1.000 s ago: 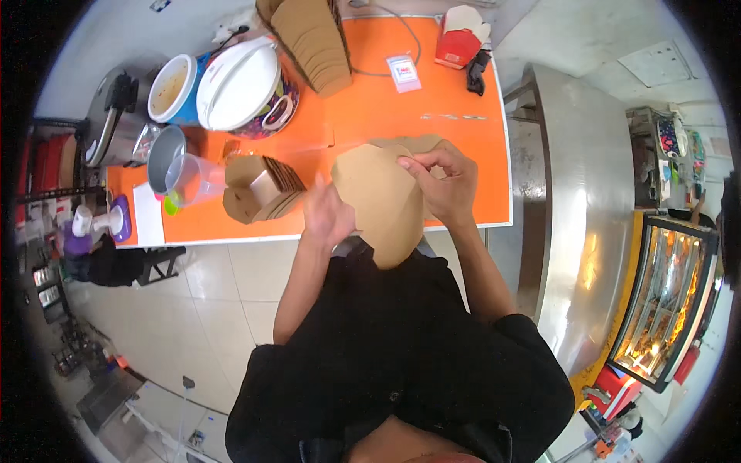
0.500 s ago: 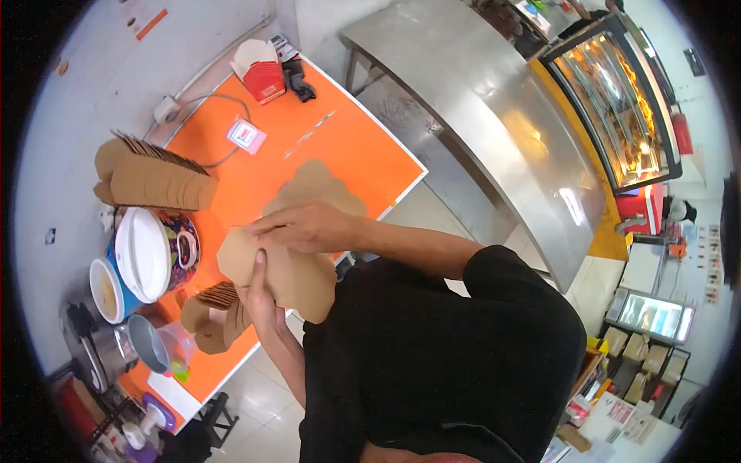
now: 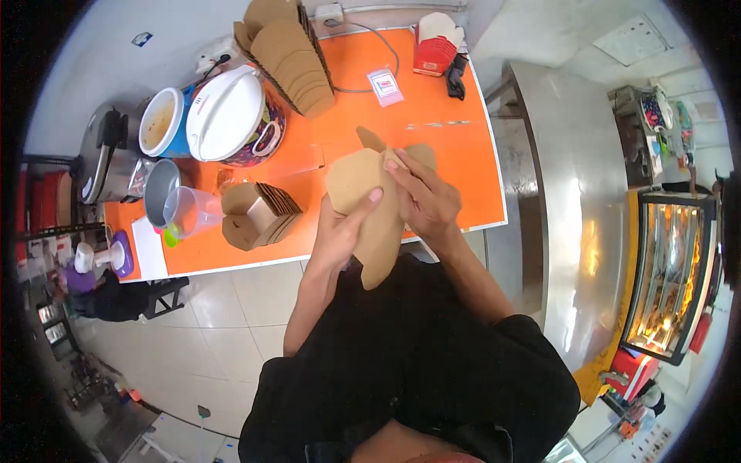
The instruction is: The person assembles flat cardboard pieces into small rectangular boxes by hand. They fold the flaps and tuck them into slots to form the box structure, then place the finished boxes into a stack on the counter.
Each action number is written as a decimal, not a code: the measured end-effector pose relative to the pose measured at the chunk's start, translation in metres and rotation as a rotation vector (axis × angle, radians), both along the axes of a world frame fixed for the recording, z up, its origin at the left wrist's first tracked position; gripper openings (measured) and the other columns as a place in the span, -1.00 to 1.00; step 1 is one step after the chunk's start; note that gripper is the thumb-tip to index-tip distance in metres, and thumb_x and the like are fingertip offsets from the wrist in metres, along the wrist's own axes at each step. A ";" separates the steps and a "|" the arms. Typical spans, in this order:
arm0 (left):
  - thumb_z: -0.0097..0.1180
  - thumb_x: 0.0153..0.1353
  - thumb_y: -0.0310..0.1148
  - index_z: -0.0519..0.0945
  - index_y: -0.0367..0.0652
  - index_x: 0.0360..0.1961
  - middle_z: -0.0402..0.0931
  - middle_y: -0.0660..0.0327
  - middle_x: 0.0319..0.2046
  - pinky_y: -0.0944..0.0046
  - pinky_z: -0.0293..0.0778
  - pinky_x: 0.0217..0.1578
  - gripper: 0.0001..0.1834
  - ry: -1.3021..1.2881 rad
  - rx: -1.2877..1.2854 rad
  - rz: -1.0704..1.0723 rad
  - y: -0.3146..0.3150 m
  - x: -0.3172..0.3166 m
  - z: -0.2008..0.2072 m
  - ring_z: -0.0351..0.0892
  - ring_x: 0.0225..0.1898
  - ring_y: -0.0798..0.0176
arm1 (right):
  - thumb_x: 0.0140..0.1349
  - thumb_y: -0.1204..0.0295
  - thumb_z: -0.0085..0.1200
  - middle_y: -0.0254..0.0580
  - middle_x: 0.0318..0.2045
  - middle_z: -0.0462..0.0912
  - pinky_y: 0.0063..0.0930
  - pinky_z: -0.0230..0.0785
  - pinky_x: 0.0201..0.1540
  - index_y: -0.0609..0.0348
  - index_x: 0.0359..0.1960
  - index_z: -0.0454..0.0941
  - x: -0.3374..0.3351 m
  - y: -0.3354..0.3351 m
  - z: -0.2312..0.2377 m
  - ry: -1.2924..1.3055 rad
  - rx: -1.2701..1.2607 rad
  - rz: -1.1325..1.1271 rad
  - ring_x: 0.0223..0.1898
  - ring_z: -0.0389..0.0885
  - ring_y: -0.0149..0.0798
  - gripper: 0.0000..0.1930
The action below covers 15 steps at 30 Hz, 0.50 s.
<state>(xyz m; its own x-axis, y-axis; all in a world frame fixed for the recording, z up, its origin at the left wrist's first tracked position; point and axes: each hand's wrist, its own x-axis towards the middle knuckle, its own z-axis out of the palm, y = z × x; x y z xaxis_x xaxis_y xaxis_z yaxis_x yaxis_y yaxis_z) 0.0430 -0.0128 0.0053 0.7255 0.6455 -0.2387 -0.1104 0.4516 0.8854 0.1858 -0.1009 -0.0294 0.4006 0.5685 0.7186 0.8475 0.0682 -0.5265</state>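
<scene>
A brown cardboard takeaway box (image 3: 380, 243), partly folded, is between my two hands above the near edge of the orange table (image 3: 455, 174). My left hand (image 3: 336, 231) grips its left side, thumb lying across the panel and fingers behind. My right hand (image 3: 428, 199) pinches the fold at the upper right, fingertips pressed to the board. One narrow flap sticks up beyond the fingers. Brown board (image 3: 421, 156) also shows behind my right hand; I cannot tell if it belongs to the same box. Nearest my left hand, a short stack of nested folded boxes (image 3: 258, 217) rests on the table.
A taller stack of brown boxes (image 3: 292, 58) leans at the back wall. On the left stand a white-lidded tub (image 3: 226, 116), a blue bucket (image 3: 160, 122), a grey pot (image 3: 162, 191) and a clear jug (image 3: 193, 211). A red carton (image 3: 437, 48) sits far right, beside a steel counter (image 3: 583, 193).
The view has turned, so the table now lies straight ahead. The box has tilted more upright, its panels drawn closer together. My right hand has moved to the fold at its upper right.
</scene>
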 end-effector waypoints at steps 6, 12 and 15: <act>0.23 0.45 -0.34 0.55 -0.31 0.17 0.68 0.15 -0.04 0.25 0.62 -0.11 -0.64 0.059 0.082 -0.025 0.006 -0.010 -0.001 0.68 -0.09 0.34 | 0.06 0.75 0.29 -0.03 0.02 0.77 -0.47 0.71 -0.22 0.13 -0.06 0.80 0.008 -0.003 0.004 -0.090 -0.005 0.174 -0.17 0.84 -0.14 -0.61; 0.24 0.44 -0.37 0.54 -0.30 0.19 0.66 0.18 -0.01 0.24 0.59 -0.04 -0.62 0.068 0.207 -0.038 0.013 -0.013 0.000 0.63 -0.01 0.35 | 0.15 0.66 0.34 0.00 0.04 0.76 -0.41 0.69 -0.11 0.21 -0.11 0.76 0.011 -0.005 0.026 0.160 -0.087 0.281 -0.15 0.82 -0.21 -0.75; 0.26 0.41 -0.40 0.53 -0.31 0.21 0.65 0.20 -0.01 0.25 0.57 -0.03 -0.59 0.049 0.188 -0.054 0.014 -0.016 0.005 0.61 0.00 0.36 | 0.23 0.59 0.36 -0.03 -0.02 0.77 -0.39 0.66 -0.03 0.26 -0.16 0.72 0.008 0.000 0.031 0.639 -0.139 0.272 -0.10 0.79 -0.30 -0.84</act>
<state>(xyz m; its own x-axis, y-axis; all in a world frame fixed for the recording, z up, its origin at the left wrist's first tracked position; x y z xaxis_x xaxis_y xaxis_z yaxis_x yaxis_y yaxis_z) 0.0271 0.0016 0.0106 0.7506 0.6427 -0.1537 -0.0454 0.2822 0.9583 0.1942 -0.1006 0.0014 0.5500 0.7780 0.3037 0.3322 0.1298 -0.9342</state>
